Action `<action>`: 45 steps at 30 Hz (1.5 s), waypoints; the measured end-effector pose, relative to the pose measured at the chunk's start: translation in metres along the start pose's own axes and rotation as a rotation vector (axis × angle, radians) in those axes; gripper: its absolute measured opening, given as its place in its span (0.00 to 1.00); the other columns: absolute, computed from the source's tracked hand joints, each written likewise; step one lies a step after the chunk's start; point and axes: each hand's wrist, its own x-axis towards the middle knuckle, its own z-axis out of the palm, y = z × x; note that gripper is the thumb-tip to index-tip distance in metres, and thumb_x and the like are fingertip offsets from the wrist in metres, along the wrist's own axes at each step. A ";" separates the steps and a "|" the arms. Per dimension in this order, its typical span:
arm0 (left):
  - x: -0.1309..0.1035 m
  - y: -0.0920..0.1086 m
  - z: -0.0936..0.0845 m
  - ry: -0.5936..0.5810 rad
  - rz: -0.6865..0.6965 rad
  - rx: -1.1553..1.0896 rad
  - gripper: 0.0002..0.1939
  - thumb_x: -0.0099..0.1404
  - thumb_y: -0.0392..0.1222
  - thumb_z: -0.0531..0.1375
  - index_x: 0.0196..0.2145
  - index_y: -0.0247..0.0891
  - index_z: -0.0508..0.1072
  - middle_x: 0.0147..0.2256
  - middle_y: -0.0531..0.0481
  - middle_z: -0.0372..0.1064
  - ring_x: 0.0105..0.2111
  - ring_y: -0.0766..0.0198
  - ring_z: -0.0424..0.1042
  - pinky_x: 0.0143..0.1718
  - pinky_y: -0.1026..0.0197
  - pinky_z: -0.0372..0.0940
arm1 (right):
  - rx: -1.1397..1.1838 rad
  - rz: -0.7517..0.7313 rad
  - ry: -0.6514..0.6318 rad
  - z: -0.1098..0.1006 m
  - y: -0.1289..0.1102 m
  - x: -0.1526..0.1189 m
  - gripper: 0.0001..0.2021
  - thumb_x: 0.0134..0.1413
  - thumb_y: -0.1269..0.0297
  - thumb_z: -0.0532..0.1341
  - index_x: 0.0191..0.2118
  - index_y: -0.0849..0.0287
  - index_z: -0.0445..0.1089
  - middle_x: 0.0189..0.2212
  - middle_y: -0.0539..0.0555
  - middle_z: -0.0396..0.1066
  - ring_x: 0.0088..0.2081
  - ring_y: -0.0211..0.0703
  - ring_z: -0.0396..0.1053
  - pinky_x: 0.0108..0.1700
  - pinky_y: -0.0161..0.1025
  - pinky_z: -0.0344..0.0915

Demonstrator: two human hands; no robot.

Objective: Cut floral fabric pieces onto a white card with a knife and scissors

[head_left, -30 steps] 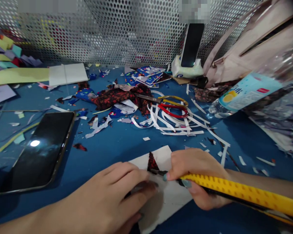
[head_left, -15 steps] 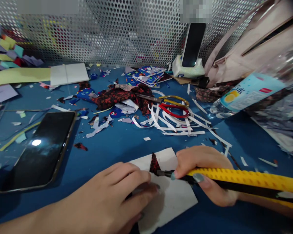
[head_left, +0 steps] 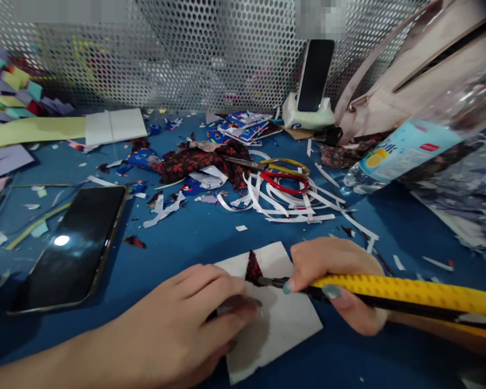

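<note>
A white card (head_left: pixel 285 319) lies on the blue table in front of me. On its upper part sits a small dark red-and-black patterned scrap (head_left: pixel 252 269) with a pointed top. My left hand (head_left: pixel 202 319) is closed at the card's left edge, its fingers curled over the card and its thumb mostly hidden beneath them. My right hand (head_left: pixel 340 270) is wrapped round a yellow and black utility knife (head_left: pixel 413 294), gripped close to its front. The tip of the knife touches, or nearly touches, the lower right of the scrap.
A phone (head_left: pixel 71 248) lies at left. Behind the card are scissors (head_left: pixel 285 175), white paper strips (head_left: pixel 275 202), patterned cloth (head_left: pixel 190 162) and scattered snippets. A bottle (head_left: pixel 405 154) and a bag (head_left: pixel 413 59) are at right. Perforated metal (head_left: pixel 178 59) stands behind.
The view has shifted slightly, moving most things a little. The knife's tip now sits a bit closer to the scrap. Both hands keep nearly the same grip.
</note>
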 end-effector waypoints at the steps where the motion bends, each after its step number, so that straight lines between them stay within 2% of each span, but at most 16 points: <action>1: 0.000 0.000 0.000 -0.007 -0.002 -0.001 0.20 0.67 0.30 0.54 0.56 0.38 0.68 0.50 0.47 0.67 0.50 0.58 0.64 0.53 0.60 0.63 | 0.004 0.014 -0.003 0.000 -0.001 0.000 0.16 0.68 0.57 0.49 0.35 0.57 0.70 0.23 0.52 0.74 0.24 0.36 0.70 0.27 0.32 0.66; 7: -0.001 0.000 -0.001 -0.009 -0.008 -0.017 0.20 0.68 0.31 0.54 0.56 0.39 0.67 0.51 0.47 0.67 0.51 0.58 0.64 0.54 0.59 0.63 | -0.024 0.001 -0.035 0.002 -0.001 -0.002 0.16 0.69 0.56 0.49 0.36 0.57 0.70 0.24 0.51 0.75 0.25 0.36 0.73 0.30 0.33 0.68; 13: -0.003 0.000 0.001 -0.007 -0.003 -0.006 0.21 0.67 0.32 0.54 0.57 0.39 0.67 0.51 0.47 0.68 0.50 0.59 0.65 0.53 0.59 0.64 | -0.024 -0.024 -0.001 0.004 0.002 -0.005 0.14 0.67 0.58 0.49 0.36 0.57 0.69 0.24 0.51 0.75 0.24 0.36 0.72 0.29 0.33 0.68; 16: -0.003 0.000 0.001 -0.012 -0.014 -0.018 0.23 0.66 0.31 0.55 0.58 0.39 0.66 0.52 0.46 0.67 0.51 0.58 0.65 0.53 0.58 0.64 | -0.084 -0.063 -0.069 0.003 0.004 -0.008 0.14 0.65 0.60 0.47 0.37 0.56 0.68 0.23 0.52 0.73 0.24 0.39 0.70 0.28 0.36 0.67; 19: -0.003 0.001 -0.002 -0.035 -0.008 -0.047 0.24 0.64 0.30 0.55 0.57 0.39 0.67 0.55 0.47 0.66 0.53 0.57 0.64 0.53 0.58 0.64 | -0.195 -0.221 -0.193 0.000 0.006 -0.009 0.15 0.64 0.61 0.45 0.38 0.57 0.67 0.20 0.50 0.66 0.21 0.41 0.64 0.24 0.39 0.62; 22: -0.002 0.001 -0.005 -0.055 -0.007 -0.056 0.23 0.63 0.29 0.55 0.56 0.39 0.67 0.55 0.47 0.67 0.53 0.57 0.64 0.54 0.58 0.64 | -0.190 -0.350 -0.299 -0.001 0.009 -0.008 0.17 0.63 0.61 0.43 0.39 0.60 0.68 0.18 0.49 0.62 0.18 0.41 0.57 0.21 0.41 0.56; 24: -0.001 0.001 -0.006 -0.047 0.004 -0.048 0.22 0.65 0.29 0.53 0.56 0.38 0.68 0.55 0.47 0.67 0.53 0.57 0.64 0.54 0.57 0.64 | -0.133 -0.306 -0.272 0.000 0.010 -0.006 0.17 0.62 0.63 0.43 0.38 0.60 0.68 0.18 0.49 0.63 0.18 0.40 0.58 0.21 0.39 0.58; 27: 0.001 0.001 -0.006 -0.037 -0.001 -0.034 0.19 0.68 0.30 0.52 0.55 0.38 0.68 0.53 0.45 0.67 0.51 0.57 0.65 0.52 0.58 0.65 | -0.046 -0.167 -0.118 0.001 0.007 -0.004 0.13 0.61 0.64 0.48 0.37 0.58 0.69 0.20 0.50 0.70 0.21 0.38 0.66 0.26 0.36 0.65; 30: 0.001 0.002 -0.006 -0.026 0.002 -0.027 0.19 0.68 0.30 0.51 0.55 0.37 0.69 0.52 0.45 0.67 0.51 0.58 0.65 0.52 0.59 0.64 | -0.014 -0.083 -0.023 0.000 0.003 -0.002 0.13 0.64 0.61 0.51 0.34 0.58 0.70 0.22 0.51 0.74 0.23 0.36 0.70 0.27 0.33 0.66; 35: 0.001 0.002 -0.006 -0.030 -0.002 -0.028 0.19 0.68 0.30 0.51 0.55 0.38 0.68 0.52 0.45 0.67 0.50 0.57 0.65 0.50 0.58 0.65 | 0.026 -0.057 -0.027 0.000 0.004 -0.002 0.15 0.64 0.58 0.51 0.34 0.58 0.72 0.21 0.52 0.75 0.22 0.36 0.70 0.26 0.33 0.65; 40: 0.001 0.000 -0.005 -0.014 0.004 -0.033 0.20 0.68 0.30 0.51 0.56 0.38 0.68 0.51 0.45 0.68 0.50 0.58 0.66 0.51 0.59 0.65 | -0.014 -0.034 -0.029 0.001 0.004 -0.003 0.14 0.65 0.60 0.49 0.35 0.57 0.70 0.21 0.52 0.74 0.23 0.37 0.71 0.28 0.35 0.66; 43: 0.001 -0.001 -0.005 -0.015 0.011 -0.028 0.21 0.67 0.30 0.53 0.56 0.38 0.68 0.51 0.45 0.68 0.50 0.58 0.66 0.51 0.59 0.65 | -0.061 -0.113 -0.065 0.000 0.006 -0.003 0.14 0.64 0.60 0.48 0.36 0.56 0.69 0.20 0.52 0.73 0.21 0.40 0.69 0.28 0.38 0.66; 45: 0.001 -0.001 -0.006 -0.015 0.016 -0.033 0.21 0.66 0.30 0.53 0.56 0.37 0.68 0.52 0.45 0.68 0.51 0.58 0.66 0.52 0.59 0.65 | -0.099 -0.198 -0.151 -0.001 0.008 -0.001 0.14 0.61 0.62 0.47 0.36 0.57 0.68 0.19 0.51 0.71 0.20 0.40 0.67 0.25 0.39 0.63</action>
